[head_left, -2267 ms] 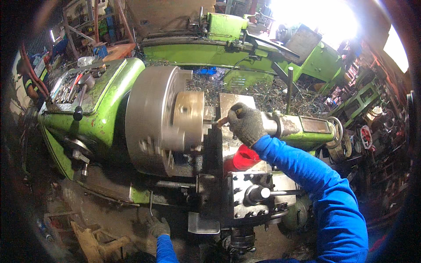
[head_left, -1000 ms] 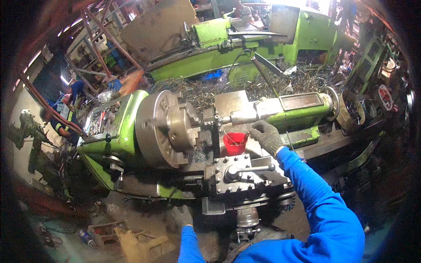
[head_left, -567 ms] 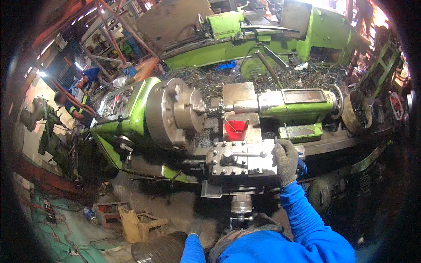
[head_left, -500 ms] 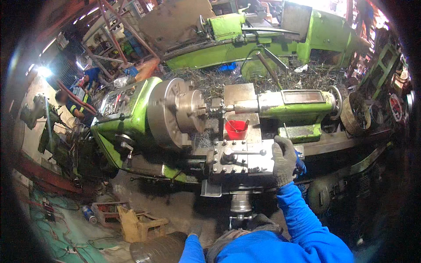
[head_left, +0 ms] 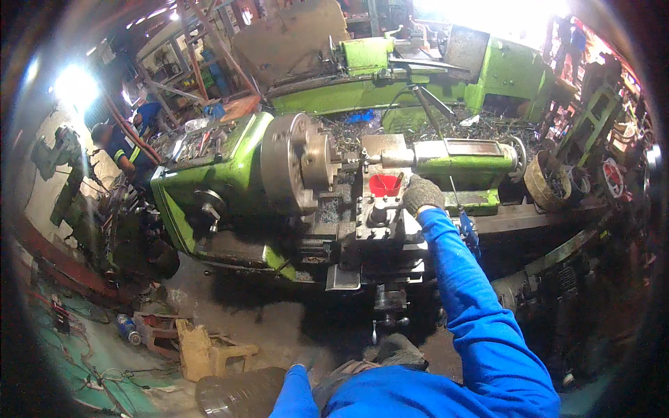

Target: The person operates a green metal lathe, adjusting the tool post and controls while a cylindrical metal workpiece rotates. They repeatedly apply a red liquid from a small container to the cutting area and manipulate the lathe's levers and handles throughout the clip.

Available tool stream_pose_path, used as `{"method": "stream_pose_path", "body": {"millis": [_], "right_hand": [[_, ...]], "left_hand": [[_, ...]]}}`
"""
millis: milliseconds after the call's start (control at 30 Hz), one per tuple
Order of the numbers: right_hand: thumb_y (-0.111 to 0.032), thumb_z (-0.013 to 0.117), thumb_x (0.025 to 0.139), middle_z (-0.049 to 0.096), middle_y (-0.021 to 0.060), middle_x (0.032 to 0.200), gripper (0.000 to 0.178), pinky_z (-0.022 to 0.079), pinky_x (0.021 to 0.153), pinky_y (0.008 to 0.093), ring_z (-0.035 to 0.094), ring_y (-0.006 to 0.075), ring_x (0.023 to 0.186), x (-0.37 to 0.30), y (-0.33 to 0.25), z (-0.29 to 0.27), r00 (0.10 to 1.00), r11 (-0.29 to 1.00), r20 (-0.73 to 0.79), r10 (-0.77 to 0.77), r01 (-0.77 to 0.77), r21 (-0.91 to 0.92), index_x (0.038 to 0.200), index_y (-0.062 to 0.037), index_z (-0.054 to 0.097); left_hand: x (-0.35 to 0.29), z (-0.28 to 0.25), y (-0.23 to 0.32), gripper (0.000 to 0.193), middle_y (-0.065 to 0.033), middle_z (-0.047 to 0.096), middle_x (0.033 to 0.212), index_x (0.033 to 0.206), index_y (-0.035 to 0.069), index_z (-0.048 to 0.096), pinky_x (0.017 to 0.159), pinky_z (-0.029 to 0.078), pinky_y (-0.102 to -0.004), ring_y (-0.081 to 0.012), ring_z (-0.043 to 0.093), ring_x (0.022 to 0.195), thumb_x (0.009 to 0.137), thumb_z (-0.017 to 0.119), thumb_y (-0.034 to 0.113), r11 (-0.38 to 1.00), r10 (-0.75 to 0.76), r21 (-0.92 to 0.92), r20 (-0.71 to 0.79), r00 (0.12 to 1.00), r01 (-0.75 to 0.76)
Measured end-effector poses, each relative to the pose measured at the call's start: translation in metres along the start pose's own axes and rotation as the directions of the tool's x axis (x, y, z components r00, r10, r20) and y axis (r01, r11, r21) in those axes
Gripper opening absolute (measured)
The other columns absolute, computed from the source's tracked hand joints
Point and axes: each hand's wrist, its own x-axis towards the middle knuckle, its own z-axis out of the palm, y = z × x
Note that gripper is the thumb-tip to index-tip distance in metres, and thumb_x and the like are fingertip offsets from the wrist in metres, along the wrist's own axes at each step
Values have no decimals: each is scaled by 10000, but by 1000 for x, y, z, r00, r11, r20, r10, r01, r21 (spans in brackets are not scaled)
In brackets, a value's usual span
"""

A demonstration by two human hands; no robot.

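On the lathe carriage, the square tool post sits toward the front, and the right hand, in a grey glove, is right at its back right corner. The fingers look curled over the outer end of the clamp lever, but the glove hides that end, so I can't tell if it's actually gripping it. Red bucket is just behind the post, near the front end of the flat metal plate, with a thin handle sticking up at its right rim. Left sleeve ends down by the bottom edge of the view, and the left hand past the cuff is too dim to make out, so no clue on that grip. Big chuck is off the carriage's left edge, on the green headstock, and the green tailstock is off to the right, with its quill reaching over toward the plate.
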Motion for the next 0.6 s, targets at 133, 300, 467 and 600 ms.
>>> {"method": "stream_pose_path", "body": {"millis": [133, 300, 467, 600], "right_hand": [[-289, 558, 976, 719, 164, 1257, 346, 544, 1010, 495, 677, 345, 1208, 1, -4, -3, 998, 998, 59, 12, -9, -54, 1282, -202, 694], [-283, 549, 961, 689, 198, 1304, 370, 523, 1032, 501, 654, 371, 1233, -7, -11, -5, 998, 999, 44, 48, -48, 7, 1233, -109, 731], [-298, 571, 940, 695, 205, 1284, 375, 526, 1028, 501, 659, 376, 1221, -4, -11, -4, 995, 996, 48, 85, -85, 5, 1215, -106, 739], [-294, 575, 931, 693, 209, 1283, 375, 528, 1024, 500, 661, 381, 1213, 4, -3, 6, 996, 996, 26, 87, -86, -4, 1213, -107, 736]], "left_hand": [[-8, 1, -14, 405, -209, 675, 1317, 1272, 100, 708, 1029, 515, -519, -405, 646, 1217, 1021, 479, 320, 1000, 12, 12, 20, 1000, -12], [-12, 8, -23, 401, -207, 673, 1321, 1270, 101, 708, 1027, 516, -518, -403, 644, 1221, 1027, 473, 316, 1000, 16, 22, 44, 999, -17], [-6, 8, -14, 397, -205, 671, 1324, 1268, 102, 708, 1024, 517, -518, -401, 642, 1225, 1032, 466, 312, 999, 40, 32, 64, 997, -42], [-1, 7, -9, 395, -204, 670, 1327, 1267, 103, 708, 1023, 518, -518, -399, 640, 1228, 1037, 461, 309, 997, 61, 42, 71, 996, -64]]}}
